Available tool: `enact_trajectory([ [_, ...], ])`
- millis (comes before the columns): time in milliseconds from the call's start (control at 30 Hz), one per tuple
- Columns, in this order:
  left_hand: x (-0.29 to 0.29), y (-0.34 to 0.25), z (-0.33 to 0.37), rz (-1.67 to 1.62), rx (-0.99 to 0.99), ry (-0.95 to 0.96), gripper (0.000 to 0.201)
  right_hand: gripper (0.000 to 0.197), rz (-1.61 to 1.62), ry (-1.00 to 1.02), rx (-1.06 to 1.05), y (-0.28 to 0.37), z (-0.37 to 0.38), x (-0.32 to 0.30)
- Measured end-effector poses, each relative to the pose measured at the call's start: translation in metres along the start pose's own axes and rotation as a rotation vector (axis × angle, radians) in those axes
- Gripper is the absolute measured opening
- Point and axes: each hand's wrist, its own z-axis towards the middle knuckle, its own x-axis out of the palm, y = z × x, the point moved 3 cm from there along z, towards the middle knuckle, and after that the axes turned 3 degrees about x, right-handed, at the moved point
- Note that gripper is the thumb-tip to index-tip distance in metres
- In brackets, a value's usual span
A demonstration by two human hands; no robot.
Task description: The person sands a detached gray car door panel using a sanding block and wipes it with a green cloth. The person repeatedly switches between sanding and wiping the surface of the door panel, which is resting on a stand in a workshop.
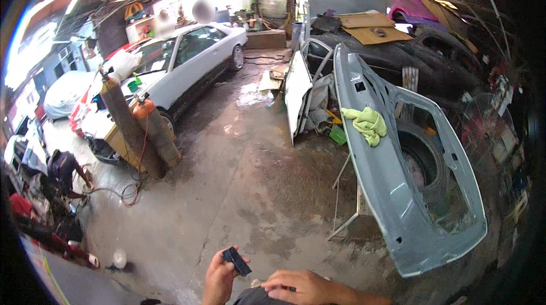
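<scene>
- So, far left, a co-worker in a dark top [64, 169] bends low, one arm reaching toward the floor, near a thin dark hose [104, 189] looping across wet grey concrete [239, 191].
- Next along, a tall brown metal gas cylinder [128, 123] stands right beside a shorter metal one with an orange top [161, 137], both near the front of a long white two-door car [196, 57].
- Down low, here's my left hand [219, 274], thumb and fingers closed around a small dark rectangular block [236, 261], gripping it up clear of my lap; what it's made of, I can't tell.
- Just to the right, my right hand [304, 287] lies palm-down, fingers loosely bent and pointing toward the left one, over my dark clothing [259, 297]; whether anything sits under those fingers, I can't tell. The two hands are apart, the block nearer the left.
- Over on the right, a big grey vehicle panel with a window opening [392, 174] slants up, a crumpled lime-green cloth [369, 126] draped over it, a black rubber tyre [437, 160] showing through the opening.
</scene>
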Motion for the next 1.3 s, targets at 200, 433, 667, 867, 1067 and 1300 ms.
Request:
enact_trajectory([
  [200, -0.042, -0.026, 0.008, 0.179, 0.025, -0.136, 0.036, 0.043, 0.049, -0.046, 0.180, -0.055, 0.074, 0.047],
  [433, -0.043, -0.021, 0.085, -0.035, 0.084, 0.107, 0.018, 0.030, 0.131, -0.254, -0.131, -0.071, 0.143, 0.019],
  [667, -0.002, -0.009, 0.226, -0.031, -0.100, 0.375, 0.033, 0.019, 0.640, -0.602, -0.233, -0.144, 0.186, -0.077],
  [867, 0.133, -0.073, 0.377, 0.618, 0.575, 0.879, 0.049, 0.018, 0.353, -1.096, 0.078, -0.182, 0.193, -0.210],
  [1067, 0.322, -0.104, 0.455, 0.778, 1.182, 1.523, 0.077, 0.019, 0.153, -1.003, 0.178, -0.202, 0.224, -0.274],
  [1300, 0.469, -0.021, 0.439, 0.513, 1.058, 2.170, 0.085, 0.023, 0.042, -0.965, 0.055, -0.181, 0.238, -0.310],
])
